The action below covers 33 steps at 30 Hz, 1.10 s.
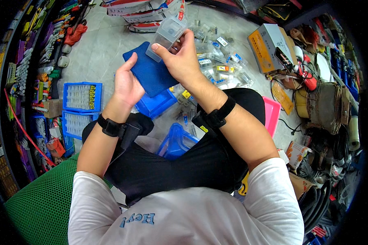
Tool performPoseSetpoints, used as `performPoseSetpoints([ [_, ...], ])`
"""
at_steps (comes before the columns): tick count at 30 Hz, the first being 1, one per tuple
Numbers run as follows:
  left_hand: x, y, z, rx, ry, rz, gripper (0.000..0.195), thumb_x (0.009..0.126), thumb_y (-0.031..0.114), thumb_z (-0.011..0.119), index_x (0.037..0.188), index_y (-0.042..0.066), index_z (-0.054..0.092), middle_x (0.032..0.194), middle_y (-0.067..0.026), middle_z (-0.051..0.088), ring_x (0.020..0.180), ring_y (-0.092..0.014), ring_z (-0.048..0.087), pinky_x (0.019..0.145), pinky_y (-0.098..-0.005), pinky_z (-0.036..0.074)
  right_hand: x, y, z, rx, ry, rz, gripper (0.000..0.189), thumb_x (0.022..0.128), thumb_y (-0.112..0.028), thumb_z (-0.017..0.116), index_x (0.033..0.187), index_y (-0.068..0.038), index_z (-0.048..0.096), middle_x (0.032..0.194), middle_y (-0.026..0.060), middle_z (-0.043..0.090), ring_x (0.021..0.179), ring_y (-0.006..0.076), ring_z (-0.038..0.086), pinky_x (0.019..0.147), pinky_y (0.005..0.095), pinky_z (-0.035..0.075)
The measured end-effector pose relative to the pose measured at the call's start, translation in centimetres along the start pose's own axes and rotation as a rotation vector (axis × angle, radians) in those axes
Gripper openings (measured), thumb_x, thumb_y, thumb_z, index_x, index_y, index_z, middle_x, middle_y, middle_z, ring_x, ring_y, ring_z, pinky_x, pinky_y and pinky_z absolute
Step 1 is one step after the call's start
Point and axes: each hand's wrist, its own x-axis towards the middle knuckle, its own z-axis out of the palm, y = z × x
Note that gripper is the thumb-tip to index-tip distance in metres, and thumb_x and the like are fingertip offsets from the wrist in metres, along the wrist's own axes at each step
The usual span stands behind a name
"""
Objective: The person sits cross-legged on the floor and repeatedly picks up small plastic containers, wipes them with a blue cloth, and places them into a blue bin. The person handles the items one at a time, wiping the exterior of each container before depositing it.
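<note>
Between thumb and fingers of my right hand [184, 58] is a clear plastic box [168, 33], held tilted above the floor. My left hand [127, 81] holds a dark blue cloth [155, 73], thumb at its left edge and the other fingers hidden behind it. The cloth spreads out just under the clear box, and whether they touch I cannot tell. Below the cloth, a blue plastic bin [158, 104] lies on the floor. A second blue bin [176, 144] sits between my legs, partly covered by them.
Many small clear boxes [224, 61] with labels are heaped on the floor beyond my right forearm. Blue organizer cases [82, 97] stand at left, near a shelf of markers [24, 70]. A pink tray [272, 114], a carton [271, 46] and cables [317, 202] are at right.
</note>
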Motion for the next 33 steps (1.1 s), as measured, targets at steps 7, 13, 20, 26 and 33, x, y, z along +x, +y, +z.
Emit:
performPoseSetpoints([
  [7,0.2,-0.7,-0.5,0.009,0.011,0.011,0.040,0.095,0.027,0.034,0.123,0.001,0.043,0.121,-0.0161,0.051,0.111,-0.030,0.050,0.098,-0.0455,0.036,0.1,0.7,-0.2,-0.106,-0.001,-0.006,0.062,0.071,-0.008,0.072,0.115,0.001,0.029,0.108,0.0157,0.051,0.100,0.0216,0.054,0.086,0.0319,0.046],
  [13,0.1,0.9,-0.5,-0.044,-0.002,0.049,0.040,0.094,0.028,0.036,0.123,0.001,0.043,0.120,-0.0167,0.051,0.109,-0.031,0.051,0.097,-0.0453,0.038,0.2,-0.2,-0.3,-0.106,-0.037,-0.010,0.064,0.072,-0.010,0.073,0.116,0.002,0.029,0.109,0.0152,0.050,0.101,0.0201,0.053,0.088,0.0320,0.045],
  [20,0.4,-1.3,-0.6,0.011,0.036,-0.010,0.038,0.093,0.028,0.038,0.119,0.001,0.046,0.118,-0.0144,0.053,0.110,-0.027,0.051,0.096,-0.0409,0.038,0.1,-0.1,-0.1,-0.011,0.010,-0.049,0.063,0.070,-0.004,0.071,0.115,0.001,0.028,0.108,0.0158,0.051,0.102,0.0217,0.053,0.089,0.0329,0.042],
  [26,0.2,1.0,-1.1,-0.070,-0.008,0.037,0.039,0.094,0.027,0.038,0.121,0.000,0.044,0.120,-0.0164,0.052,0.110,-0.030,0.050,0.098,-0.0451,0.036,0.2,0.5,-0.3,-0.062,-0.052,-0.028,0.062,0.072,-0.008,0.073,0.116,0.001,0.030,0.110,0.0151,0.051,0.099,0.0201,0.054,0.087,0.0316,0.046],
  [33,0.3,0.6,-0.7,0.156,0.052,0.217,0.038,0.094,0.027,0.041,0.119,-0.001,0.046,0.119,-0.0134,0.053,0.109,-0.022,0.052,0.094,-0.0345,0.040,-0.1,0.2,-0.1,-0.164,-0.050,0.035,0.059,0.065,-0.011,0.075,0.111,0.002,0.039,0.103,0.0168,0.056,0.097,0.0243,0.056,0.084,0.0332,0.045],
])
